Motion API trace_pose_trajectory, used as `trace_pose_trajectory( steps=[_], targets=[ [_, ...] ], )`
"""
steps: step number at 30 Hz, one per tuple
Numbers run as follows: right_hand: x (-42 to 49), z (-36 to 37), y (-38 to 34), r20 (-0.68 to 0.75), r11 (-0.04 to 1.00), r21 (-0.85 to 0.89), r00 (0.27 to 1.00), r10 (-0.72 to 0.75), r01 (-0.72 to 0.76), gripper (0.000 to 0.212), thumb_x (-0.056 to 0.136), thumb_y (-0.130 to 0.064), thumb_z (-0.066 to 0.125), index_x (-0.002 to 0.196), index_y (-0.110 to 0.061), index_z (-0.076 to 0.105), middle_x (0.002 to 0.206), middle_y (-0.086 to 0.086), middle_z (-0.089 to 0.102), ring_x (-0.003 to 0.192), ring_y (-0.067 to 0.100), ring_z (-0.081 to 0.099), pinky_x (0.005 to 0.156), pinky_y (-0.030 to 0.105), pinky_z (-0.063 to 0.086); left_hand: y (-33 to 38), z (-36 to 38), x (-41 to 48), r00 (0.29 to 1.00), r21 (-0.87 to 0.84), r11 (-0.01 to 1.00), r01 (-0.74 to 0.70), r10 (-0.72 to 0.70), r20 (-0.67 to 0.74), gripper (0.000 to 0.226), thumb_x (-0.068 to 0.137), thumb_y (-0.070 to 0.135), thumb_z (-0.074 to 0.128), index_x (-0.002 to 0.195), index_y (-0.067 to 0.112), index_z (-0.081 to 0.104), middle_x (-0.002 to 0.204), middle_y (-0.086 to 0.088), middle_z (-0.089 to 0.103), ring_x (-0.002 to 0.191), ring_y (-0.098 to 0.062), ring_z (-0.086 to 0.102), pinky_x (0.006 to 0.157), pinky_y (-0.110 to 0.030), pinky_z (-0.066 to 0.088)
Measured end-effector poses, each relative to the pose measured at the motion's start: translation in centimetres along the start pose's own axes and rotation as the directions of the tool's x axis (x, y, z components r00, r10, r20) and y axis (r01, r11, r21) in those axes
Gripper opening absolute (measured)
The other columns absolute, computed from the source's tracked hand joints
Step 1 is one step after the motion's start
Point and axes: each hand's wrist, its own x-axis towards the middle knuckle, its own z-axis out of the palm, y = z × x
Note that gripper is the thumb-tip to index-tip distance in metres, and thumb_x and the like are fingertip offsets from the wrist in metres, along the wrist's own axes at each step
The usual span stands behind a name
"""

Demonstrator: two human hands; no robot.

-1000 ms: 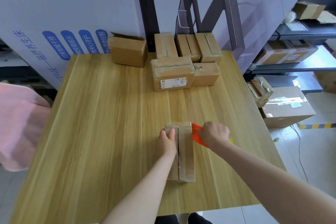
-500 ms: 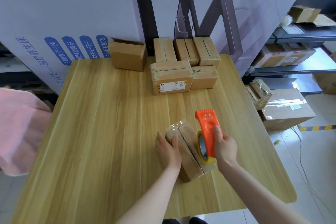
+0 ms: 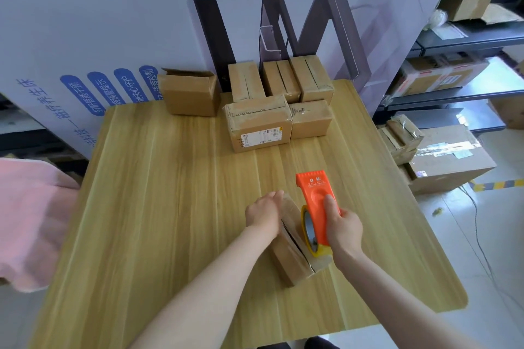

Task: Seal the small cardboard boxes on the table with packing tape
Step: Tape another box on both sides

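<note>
Pressing with the left hand [image 3: 263,214], fingers fairly straight, on the far end of the small brown cardboard box [image 3: 295,261] lying on the light wooden table [image 3: 170,207]; gripping with the right hand [image 3: 344,228] the orange plastic tape dispenser [image 3: 314,193], touching the box top just beside the left hand; well beyond both hands, clustered brown cardboard boxes [image 3: 258,122].

Pale wood-grain table [image 3: 158,207], smooth with a soft sheen. The small cardboard box [image 3: 292,261] is matt brown, with glossy clear tape wrinkling on it. Tape dispenser [image 3: 313,193]: bright orange plastic, smooth, slightly shiny. Off left, pink cloth [image 3: 31,221], soft and fuzzy.
</note>
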Motion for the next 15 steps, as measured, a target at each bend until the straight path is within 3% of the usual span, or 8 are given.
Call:
trace_pose_trajectory(
  steps=[4, 6, 9, 12, 15],
  targets=[
    [0.4, -0.2, 0.1, 0.006, 1.0, 0.017, 1.0, 0.009, -0.009, 0.052, 0.095, -0.046, 0.048, 0.059, -0.009, 0.052, 0.055, 0.003, 0.052, 0.05, 0.018, 0.047, 0.049, 0.029, 0.034, 1.4, -2.3, 1.7, 0.969, 0.154, 0.988, -0.022, -0.017, 0.246, 0.047, 0.088, 0.01, 0.048, 0.131, 0.028, 0.036, 0.113, 0.002, 0.058, 0.099, -0.023, 0.061, 0.068, -0.028, 0.041],
    [0.6, -0.2, 0.2, 0.011, 1.0, 0.021, 1.0, 0.019, -0.019, 0.052, 0.095, -0.047, 0.048, 0.061, -0.008, 0.054, 0.057, 0.004, 0.053, 0.051, 0.018, 0.048, 0.05, 0.029, 0.036, 1.3, -2.9, 2.4, 0.945, 0.14, 0.988, -0.064, 0.014, 0.327, 0.038, 0.09, 0.013, 0.045, 0.123, 0.029, 0.037, 0.101, 0.006, 0.053, 0.093, -0.021, 0.059, 0.068, -0.027, 0.041],
    [0.6, -0.1, 0.3, 0.005, 1.0, 0.016, 1.0, 0.018, -0.018, 0.052, 0.095, -0.047, 0.048, 0.063, -0.007, 0.055, 0.058, 0.005, 0.054, 0.051, 0.018, 0.049, 0.05, 0.029, 0.037, 0.0, -3.2, 3.0, 0.913, -0.078, 0.996, -0.047, 0.075, 0.402, 0.028, 0.087, 0.018, 0.046, 0.108, 0.036, 0.044, 0.103, 0.006, 0.057, 0.092, -0.021, 0.059, 0.071, -0.03, 0.048],
    [0.6, 0.0, 0.5, -0.006, 1.0, 0.014, 1.0, 0.013, -0.013, 0.053, 0.095, -0.048, 0.048, 0.062, -0.007, 0.055, 0.057, 0.005, 0.054, 0.051, 0.018, 0.049, 0.051, 0.03, 0.039, -1.0, -2.8, 2.8, 0.912, -0.367, 0.929, 0.04, 0.116, 0.392, 0.038, 0.085, 0.004, 0.052, 0.104, 0.036, 0.05, 0.107, -0.002, 0.059, 0.088, -0.018, 0.058, 0.068, -0.03, 0.052],
    [0.4, 0.3, 0.7, -0.021, 1.0, 0.007, 1.0, 0.001, -0.001, 0.054, 0.094, -0.049, 0.048, 0.058, -0.009, 0.051, 0.054, 0.003, 0.051, 0.05, 0.019, 0.048, 0.053, 0.032, 0.038, -1.4, -2.0, 2.2, 0.929, -0.517, 0.848, 0.116, 0.092, 0.359, 0.046, 0.085, -0.007, 0.048, 0.101, 0.035, 0.053, 0.106, -0.005, 0.057, 0.082, -0.015, 0.055, 0.059, -0.025, 0.049]
  ],
)
